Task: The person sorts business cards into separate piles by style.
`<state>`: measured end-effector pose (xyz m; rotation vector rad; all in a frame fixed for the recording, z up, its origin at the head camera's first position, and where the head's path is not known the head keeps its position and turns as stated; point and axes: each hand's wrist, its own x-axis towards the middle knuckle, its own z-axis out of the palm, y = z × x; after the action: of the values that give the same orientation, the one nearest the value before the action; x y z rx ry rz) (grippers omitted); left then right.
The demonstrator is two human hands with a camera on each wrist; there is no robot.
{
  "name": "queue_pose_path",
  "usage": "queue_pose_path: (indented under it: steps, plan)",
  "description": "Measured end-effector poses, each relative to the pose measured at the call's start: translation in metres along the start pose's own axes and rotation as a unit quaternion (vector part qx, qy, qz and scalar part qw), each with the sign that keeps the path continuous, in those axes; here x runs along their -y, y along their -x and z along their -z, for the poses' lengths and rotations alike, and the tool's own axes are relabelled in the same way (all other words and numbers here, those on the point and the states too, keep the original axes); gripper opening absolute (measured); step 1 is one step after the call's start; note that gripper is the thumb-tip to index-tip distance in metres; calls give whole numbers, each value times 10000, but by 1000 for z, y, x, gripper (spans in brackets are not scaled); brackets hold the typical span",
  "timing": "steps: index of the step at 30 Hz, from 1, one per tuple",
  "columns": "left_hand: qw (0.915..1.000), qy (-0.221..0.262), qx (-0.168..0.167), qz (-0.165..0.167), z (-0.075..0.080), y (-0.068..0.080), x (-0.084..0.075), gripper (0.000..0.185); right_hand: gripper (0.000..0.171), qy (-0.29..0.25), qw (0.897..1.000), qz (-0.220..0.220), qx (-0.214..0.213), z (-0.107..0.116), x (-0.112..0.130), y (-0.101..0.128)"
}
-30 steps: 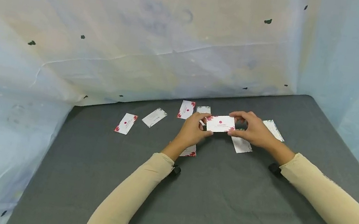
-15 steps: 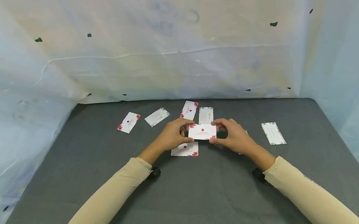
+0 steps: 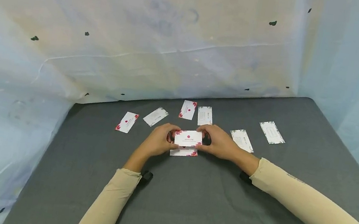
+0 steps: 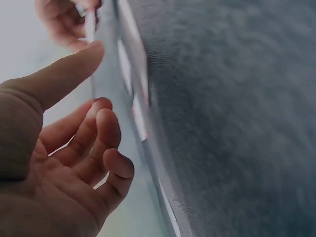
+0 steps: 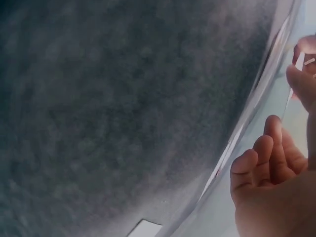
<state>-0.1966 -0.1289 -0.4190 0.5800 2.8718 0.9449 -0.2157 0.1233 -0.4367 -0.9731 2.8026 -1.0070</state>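
Observation:
A white business card point(image 3: 188, 138) with red floral corners and a pink dot is held up level between both hands. My left hand point(image 3: 158, 139) pinches its left end between thumb and fingers. At the other end, my right hand point(image 3: 220, 144) pinches it too. Both wrist views show the card nearly edge-on, as a thin strip point(image 4: 90, 29) in the left one. Just below it in the head view, partly hidden, lies a similar red-flowered card point(image 3: 184, 152) on the grey table. A gap between the two is hard to judge.
Along the back of the grey table point(image 3: 220, 211) lie red-flowered cards point(image 3: 127, 122) point(image 3: 188, 109) and dark-leaf-patterned cards point(image 3: 156, 116) point(image 3: 205, 116). Two more patterned cards point(image 3: 242, 140) point(image 3: 272, 133) lie to the right. A pale fabric wall point(image 3: 175, 49) borders the far edge.
Both hands have carried the held card leftward and toward the person, from over the right-hand cards to over the front red-flowered card. Cards on the right are uncovered now.

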Motion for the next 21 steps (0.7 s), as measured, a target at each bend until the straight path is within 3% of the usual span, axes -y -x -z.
queue_pose_path:
  steps: [4, 13, 21]
  plan:
    - [9998, -177, -20, 47, 3, 4, 2, 53, 55, 120, 9999, 105, -28, -6, 4, -1]
    - [9983, -480, 317, -25, 8, 10, 4, 54, 56, 178, 9997, 153, -38, -6, 11, 4]
    - [9963, -762, 392, -101, 10, 14, 8, 55, 61, 398, 9984, 18, 393, -7, 14, 6]
